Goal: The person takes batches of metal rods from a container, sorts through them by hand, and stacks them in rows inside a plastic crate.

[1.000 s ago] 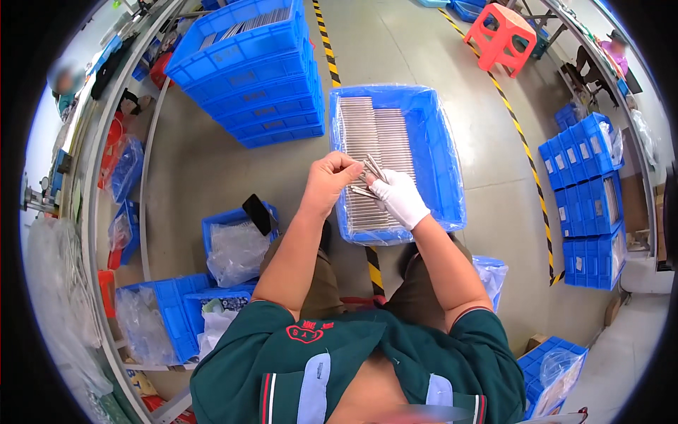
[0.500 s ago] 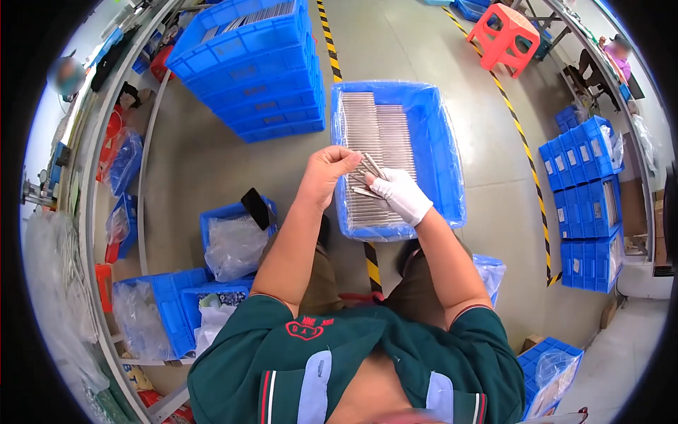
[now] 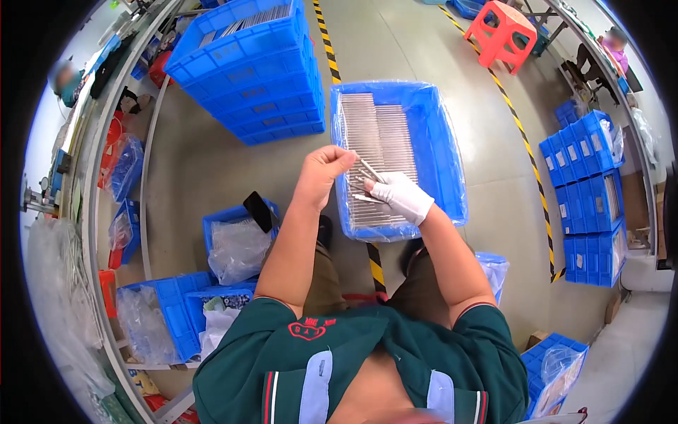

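The bare left hand (image 3: 323, 169) is closed on thin grey metal strips (image 3: 370, 169). The right hand (image 3: 400, 196), in a white glove, grips the same strips from the opposite end. Directly beneath the fingers (image 3: 347, 157) sits a plastic-lined blue crate (image 3: 448, 162) on the floor (image 3: 212, 177), filled with rows of like strips. Stacked blue crates (image 3: 254, 71) stand beyond, to the left of the fingers.

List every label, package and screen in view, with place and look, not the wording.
Labels: pale rectangles on the stacked blue crates, upper left.
Labels: small white tags on the blue crates at right.
Phone: dark slab, screen off, on a lined crate at left.
Plastic liner: clear film lining the blue crate under both hands.
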Demonstrator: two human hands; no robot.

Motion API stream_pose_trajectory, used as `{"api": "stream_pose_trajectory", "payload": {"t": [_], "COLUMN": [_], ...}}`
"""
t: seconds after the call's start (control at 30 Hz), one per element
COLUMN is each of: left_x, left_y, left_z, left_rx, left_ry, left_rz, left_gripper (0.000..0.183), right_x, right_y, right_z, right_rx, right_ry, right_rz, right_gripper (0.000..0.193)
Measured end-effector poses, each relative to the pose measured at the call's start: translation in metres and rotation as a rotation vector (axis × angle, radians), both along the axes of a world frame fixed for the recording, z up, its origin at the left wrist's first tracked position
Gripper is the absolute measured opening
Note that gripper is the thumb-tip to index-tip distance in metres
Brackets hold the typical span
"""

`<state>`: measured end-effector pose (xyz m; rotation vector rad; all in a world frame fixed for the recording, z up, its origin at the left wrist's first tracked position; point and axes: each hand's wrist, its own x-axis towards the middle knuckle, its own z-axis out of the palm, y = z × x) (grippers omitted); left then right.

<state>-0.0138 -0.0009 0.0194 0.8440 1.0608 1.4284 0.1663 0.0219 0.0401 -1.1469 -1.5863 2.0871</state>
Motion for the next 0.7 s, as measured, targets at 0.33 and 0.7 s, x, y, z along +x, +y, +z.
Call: {"api": "stream_pose_trajectory", "payload": {"t": [0.33,0.7], "left_x": [-0.004,-0.002], "left_y": [-0.007,-0.002], "left_z": [0.004,-0.002], "left_rx": [-0.01,-0.023], "left_ry": [0.122,0.09], "left_rz": [-0.224,-0.058], "left_gripper": [0.01,0.01], "right_x": [0.004,0.012], "right_y": [-0.003,0.012], "right_z": [-0.014,-0.007], "right_rx": [-0.016,0.132], "right_ry": [-0.003,-0.072], "right_rz": [0.086,0.132], "right_gripper": [0.027,0.029]}}
